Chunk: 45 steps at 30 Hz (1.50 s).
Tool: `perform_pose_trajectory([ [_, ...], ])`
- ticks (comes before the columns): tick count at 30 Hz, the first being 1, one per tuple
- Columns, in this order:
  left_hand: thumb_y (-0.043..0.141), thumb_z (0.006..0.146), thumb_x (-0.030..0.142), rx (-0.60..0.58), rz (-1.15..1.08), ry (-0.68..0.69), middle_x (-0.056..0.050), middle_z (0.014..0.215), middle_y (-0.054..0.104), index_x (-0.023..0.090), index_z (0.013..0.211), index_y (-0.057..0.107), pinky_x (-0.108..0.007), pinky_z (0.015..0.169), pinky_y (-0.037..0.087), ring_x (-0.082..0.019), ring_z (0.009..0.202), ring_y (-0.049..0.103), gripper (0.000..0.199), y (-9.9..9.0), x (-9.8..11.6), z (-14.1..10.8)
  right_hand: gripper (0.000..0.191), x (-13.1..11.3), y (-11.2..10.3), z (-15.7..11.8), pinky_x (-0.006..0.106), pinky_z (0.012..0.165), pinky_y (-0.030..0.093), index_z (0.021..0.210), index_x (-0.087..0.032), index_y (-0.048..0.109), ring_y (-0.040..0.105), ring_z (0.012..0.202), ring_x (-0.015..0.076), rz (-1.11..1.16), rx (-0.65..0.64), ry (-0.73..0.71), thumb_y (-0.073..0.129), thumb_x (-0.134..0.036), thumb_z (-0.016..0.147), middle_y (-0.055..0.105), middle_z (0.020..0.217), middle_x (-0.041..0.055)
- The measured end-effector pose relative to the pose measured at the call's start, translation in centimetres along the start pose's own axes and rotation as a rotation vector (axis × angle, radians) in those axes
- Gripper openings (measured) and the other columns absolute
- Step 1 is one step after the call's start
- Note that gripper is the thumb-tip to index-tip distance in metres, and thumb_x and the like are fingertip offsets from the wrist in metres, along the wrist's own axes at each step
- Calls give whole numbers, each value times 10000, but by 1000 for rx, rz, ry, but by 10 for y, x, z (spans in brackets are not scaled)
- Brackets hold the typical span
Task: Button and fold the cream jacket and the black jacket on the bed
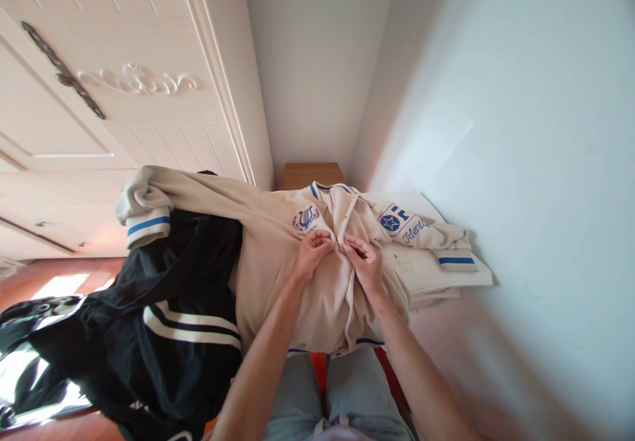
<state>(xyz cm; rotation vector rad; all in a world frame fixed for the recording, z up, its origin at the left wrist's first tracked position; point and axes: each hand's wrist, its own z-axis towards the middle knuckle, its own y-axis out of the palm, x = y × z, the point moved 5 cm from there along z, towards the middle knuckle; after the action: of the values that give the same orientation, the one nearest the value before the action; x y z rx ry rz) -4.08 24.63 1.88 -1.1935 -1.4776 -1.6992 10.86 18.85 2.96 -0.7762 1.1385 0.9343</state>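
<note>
We held the jacket [270, 249] with our left hand [311, 254] and right hand [367, 261], the fingers [320, 237] clamped on its front edges [343, 219], while it lay before us, one sleeve [208, 193] over the black garment [196, 262].

Before you: soft, matt beige cloth jacket with blue trim [270, 249].
Beside you: matt black cloth garment with white stripes [193, 262]; smooth, satin-finish cream panelled cabinet [169, 38]; dark, metal-looking handle [64, 79]; glossy reddish-brown floor [105, 270].
</note>
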Motion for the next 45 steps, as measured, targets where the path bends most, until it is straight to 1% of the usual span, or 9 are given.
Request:
perform_pose_trajectory([
  [3, 908, 556, 316, 45, 44, 17, -3, 746, 691, 148, 871, 653, -210, 642, 529, -104, 659, 642, 440, -2, -3, 2, 380, 1, 1, 1, 432, 889, 581, 1020, -183, 740, 720, 948, 266, 1, -2, 17, 755, -451, 751, 759, 1051, 109],
  [6, 918, 537, 349, 89, 68, -29, -6, 694, 692, 151, 850, 639, -249, 633, 555, -126, 622, 650, 464, -4, -6, 2, 379, 3, 2, 2, 435, 897, 577, 1015, -177, 740, 720, 950, 266, -2, 3, 21, 754, -448, 750, 760, 1046, 111],
  [10, 924, 527, 355, 99, 48, -95, 6, 626, 684, 159, 853, 627, -286, 640, 573, -142, 574, 657, 483, -6, -6, 0, 389, 4, 2, 3, 433, 899, 577, 1032, -176, 736, 720, 953, 267, -4, -4, 26, 751, -450, 756, 760, 1047, 112],
  [16, 925, 525, 338, 116, 28, -90, 10, 625, 691, 163, 842, 630, -265, 617, 563, -137, 571, 658, 467, -7, -2, -2, 415, 4, 2, 3, 449, 925, 569, 1074, -180, 728, 710, 998, 275, -8, -22, 23, 743, -463, 771, 744, 1111, 119],
  [23, 933, 533, 338, 20, 3, -116, -25, 715, 741, 156, 945, 687, -294, 705, 566, -164, 651, 696, 514, -2, -3, -4, 444, 7, -2, 6, 455, 912, 575, 1089, -180, 725, 711, 1000, 284, -44, 1, 43, 734, -491, 773, 742, 1121, 120],
  [28, 940, 527, 349, -35, -24, -141, -40, 765, 761, 151, 979, 709, -300, 735, 556, -169, 675, 705, 545, 0, -5, -5, 406, 5, -2, 6, 446, 904, 575, 1065, -180, 726, 714, 975, 276, -65, -2, 22, 723, -476, 789, 752, 1081, 113],
  [34, 917, 581, 372, -90, 1, -63, -57, 794, 760, 150, 932, 712, -308, 781, 553, -186, 748, 720, 463, 6, -9, -7, 367, 8, -3, 5, 429, 856, 584, 1016, -172, 727, 721, 911, 266, -140, 35, -38, 704, -466, 798, 764, 984, 113],
  [41, 900, 605, 380, -138, 8, -22, -66, 836, 763, 161, 930, 697, -307, 780, 558, -188, 767, 725, 441, 9, -10, -6, 283, 3, -2, 0, 416, 871, 572, 1022, -197, 722, 721, 913, 253, -225, -2, -137, 662, -408, 844, 763, 982, 98],
  [45, 899, 608, 373, -127, 19, -2, -65, 844, 764, 157, 916, 687, -287, 770, 549, -174, 761, 723, 432, 9, -10, -5, 287, -1, -2, -1, 412, 853, 570, 1008, -186, 723, 718, 898, 257, -218, 14, -118, 673, -408, 832, 764, 961, 101],
])
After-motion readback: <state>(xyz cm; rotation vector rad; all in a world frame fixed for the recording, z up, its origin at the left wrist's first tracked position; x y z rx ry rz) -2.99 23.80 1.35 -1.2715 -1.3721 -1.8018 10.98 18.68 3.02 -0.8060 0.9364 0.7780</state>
